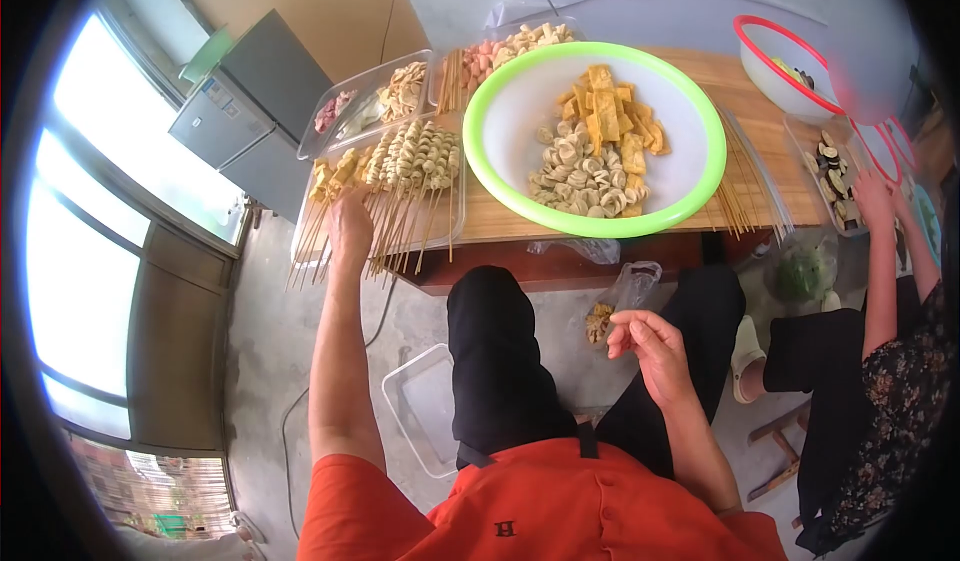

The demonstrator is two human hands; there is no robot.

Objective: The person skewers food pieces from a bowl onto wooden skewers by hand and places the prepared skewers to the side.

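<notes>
My left hand (pixel 350 223) reaches to the front left of a clear tray (pixel 456 223) of skewered food, its fingers at the yellow skewered pieces (pixel 335 173); its fingertips are mostly hidden. Beside these lie skewers of pale rolled pieces (pixel 413 156), their sticks pointing toward me. My right hand (pixel 648 346) is raised over my lap with its fingers curled and thumb near them; whether anything is between them is too small to tell. A large white bowl with a green rim (pixel 478 176) holds yellow fried pieces (pixel 603 111) and pale rolls (pixel 580 176).
Bare sticks (pixel 742 186) lie right of the bowl. Behind the skewers is a tray of sliced food (pixel 402 91). A red-rimmed bowl (pixel 775 56) stands back right. At the right, a co-worker's hands (pixel 880 201) are over another tray (pixel 832 176). An empty bin (pixel 420 401) sits on the floor.
</notes>
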